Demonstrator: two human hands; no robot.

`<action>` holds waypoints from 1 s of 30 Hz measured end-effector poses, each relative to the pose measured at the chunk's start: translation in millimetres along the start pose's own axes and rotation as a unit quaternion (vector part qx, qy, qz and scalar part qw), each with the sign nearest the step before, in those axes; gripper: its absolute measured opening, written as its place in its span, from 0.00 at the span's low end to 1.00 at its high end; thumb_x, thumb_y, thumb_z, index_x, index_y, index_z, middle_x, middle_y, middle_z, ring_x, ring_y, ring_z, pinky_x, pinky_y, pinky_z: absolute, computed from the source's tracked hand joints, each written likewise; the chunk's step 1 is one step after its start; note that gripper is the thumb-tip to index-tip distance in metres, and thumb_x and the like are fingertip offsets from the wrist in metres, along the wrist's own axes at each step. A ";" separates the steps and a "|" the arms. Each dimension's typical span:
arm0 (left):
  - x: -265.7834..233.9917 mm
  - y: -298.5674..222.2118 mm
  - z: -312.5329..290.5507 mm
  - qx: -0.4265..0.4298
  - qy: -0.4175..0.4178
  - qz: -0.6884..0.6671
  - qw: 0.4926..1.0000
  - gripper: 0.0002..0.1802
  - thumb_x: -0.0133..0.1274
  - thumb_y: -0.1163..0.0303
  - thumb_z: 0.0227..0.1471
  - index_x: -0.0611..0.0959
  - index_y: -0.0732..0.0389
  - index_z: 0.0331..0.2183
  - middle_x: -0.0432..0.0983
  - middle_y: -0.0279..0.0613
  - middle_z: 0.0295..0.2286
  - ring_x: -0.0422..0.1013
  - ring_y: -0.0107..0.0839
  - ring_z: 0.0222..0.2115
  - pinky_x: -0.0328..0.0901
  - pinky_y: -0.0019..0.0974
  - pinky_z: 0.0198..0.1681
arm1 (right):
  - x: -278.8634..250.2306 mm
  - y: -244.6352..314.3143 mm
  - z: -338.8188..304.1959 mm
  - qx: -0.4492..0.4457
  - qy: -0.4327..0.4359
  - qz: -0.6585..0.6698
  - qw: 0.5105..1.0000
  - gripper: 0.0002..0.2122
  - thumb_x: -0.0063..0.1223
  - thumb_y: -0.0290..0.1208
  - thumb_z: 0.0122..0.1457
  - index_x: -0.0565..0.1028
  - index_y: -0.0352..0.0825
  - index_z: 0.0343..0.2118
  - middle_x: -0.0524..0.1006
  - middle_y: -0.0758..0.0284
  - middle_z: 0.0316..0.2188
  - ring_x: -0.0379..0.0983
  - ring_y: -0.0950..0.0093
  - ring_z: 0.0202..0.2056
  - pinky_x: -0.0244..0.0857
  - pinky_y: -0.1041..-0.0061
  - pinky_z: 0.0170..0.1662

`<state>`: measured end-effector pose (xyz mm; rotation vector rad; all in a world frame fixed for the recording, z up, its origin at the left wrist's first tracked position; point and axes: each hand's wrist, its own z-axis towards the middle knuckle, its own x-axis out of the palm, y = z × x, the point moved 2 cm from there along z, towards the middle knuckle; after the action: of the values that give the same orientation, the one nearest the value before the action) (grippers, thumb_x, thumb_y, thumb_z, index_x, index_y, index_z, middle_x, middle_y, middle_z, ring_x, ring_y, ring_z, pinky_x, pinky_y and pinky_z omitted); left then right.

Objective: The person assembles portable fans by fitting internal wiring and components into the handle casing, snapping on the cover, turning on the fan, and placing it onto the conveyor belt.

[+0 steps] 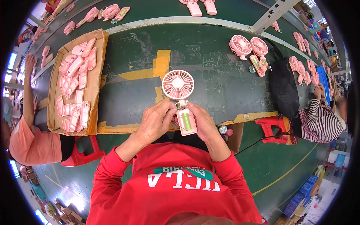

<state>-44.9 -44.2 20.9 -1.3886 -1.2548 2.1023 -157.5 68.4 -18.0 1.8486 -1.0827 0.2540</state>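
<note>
Between my two hands, just over the table's near edge, is a pink handheld fan [178,85] with its round head pointing away from me. Its handle is uncovered, and a green battery cell [186,121] shows inside, with a small circuit board [182,105] at the neck. My left hand [159,117] pinches at the neck beside the board, fingers closed. My right hand [203,120] wraps round the right side of the handle. The fingertips partly cover the neck, so the exact grip there is hidden.
A cardboard tray [101,80] of pink handle shells [77,67] stands at left. Two more fans [240,45] lie at the right, before a black bag [284,84]. A metal frame bar [150,21] crosses the back. Co-workers sit at both sides; red stools [270,128] stand below the table.
</note>
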 end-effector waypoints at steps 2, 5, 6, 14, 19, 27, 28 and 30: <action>2.0 1.6 -0.3 -0.003 0.000 0.005 1.000 0.03 0.51 0.78 0.49 0.74 0.67 0.29 0.72 0.49 0.23 0.72 0.45 0.24 0.65 0.39 0.27 | -0.1 0.6 -0.5 -0.012 0.008 0.004 1.000 0.15 0.39 0.37 0.63 0.67 0.28 0.43 0.75 0.60 0.35 0.75 0.73 0.33 0.73 0.75 0.36; 6.4 5.7 -0.8 -0.007 -0.005 0.012 1.000 0.03 0.50 0.77 0.49 0.74 0.66 0.29 0.72 0.49 0.23 0.72 0.44 0.23 0.65 0.38 0.26 | -6.3 -5.2 4.0 -0.015 0.033 0.009 0.999 0.14 0.39 0.35 0.63 0.67 0.28 0.44 0.75 0.61 0.36 0.75 0.73 0.33 0.72 0.76 0.37; 7.2 6.6 -0.8 -0.009 -0.009 0.015 1.000 0.03 0.50 0.77 0.49 0.73 0.66 0.28 0.72 0.49 0.23 0.72 0.43 0.22 0.65 0.38 0.26 | -6.1 -5.3 4.1 -0.015 0.032 0.010 0.999 0.14 0.39 0.35 0.63 0.67 0.28 0.44 0.75 0.61 0.36 0.75 0.73 0.33 0.72 0.76 0.37; 6.6 4.8 1.0 0.044 -0.020 0.081 0.996 0.04 0.51 0.76 0.48 0.73 0.64 0.28 0.71 0.47 0.22 0.71 0.45 0.22 0.65 0.41 0.25 | -1.9 -4.3 4.0 -0.017 0.019 0.003 1.000 0.15 0.37 0.35 0.64 0.67 0.28 0.45 0.75 0.62 0.35 0.74 0.76 0.33 0.71 0.78 0.37; 7.4 5.3 1.9 0.054 -0.020 0.108 0.992 0.05 0.52 0.77 0.47 0.73 0.64 0.28 0.71 0.46 0.23 0.71 0.46 0.24 0.64 0.42 0.25 | -8.2 -10.3 7.5 -0.023 0.015 -0.025 0.999 0.15 0.37 0.35 0.64 0.67 0.27 0.45 0.75 0.63 0.34 0.74 0.76 0.32 0.71 0.79 0.36; 6.0 5.4 1.8 0.056 -0.001 0.105 0.993 0.05 0.52 0.79 0.45 0.71 0.64 0.28 0.71 0.46 0.23 0.70 0.47 0.25 0.64 0.42 0.26 | -6.7 -9.9 6.0 -0.033 -0.004 -0.049 0.998 0.15 0.36 0.34 0.64 0.67 0.28 0.46 0.74 0.64 0.35 0.73 0.78 0.32 0.70 0.79 0.35; 5.6 5.3 2.0 0.055 -0.002 0.104 0.993 0.05 0.52 0.79 0.45 0.71 0.64 0.28 0.71 0.46 0.23 0.70 0.47 0.25 0.64 0.42 0.26 | -6.3 -8.8 5.3 -0.028 0.000 -0.047 0.998 0.15 0.36 0.34 0.64 0.66 0.27 0.46 0.74 0.64 0.35 0.73 0.78 0.32 0.70 0.79 0.36; 4.2 5.2 2.4 0.065 0.000 0.101 0.993 0.06 0.52 0.80 0.45 0.71 0.64 0.28 0.70 0.46 0.23 0.70 0.47 0.25 0.64 0.42 0.25 | -4.7 -6.7 4.6 -0.021 0.004 -0.045 0.999 0.15 0.36 0.34 0.64 0.66 0.27 0.47 0.74 0.64 0.35 0.73 0.78 0.33 0.70 0.79 0.36</action>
<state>-48.0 -45.5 14.7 -1.5129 -0.9920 2.2713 -156.4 68.5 -27.4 1.8516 -0.9885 0.1833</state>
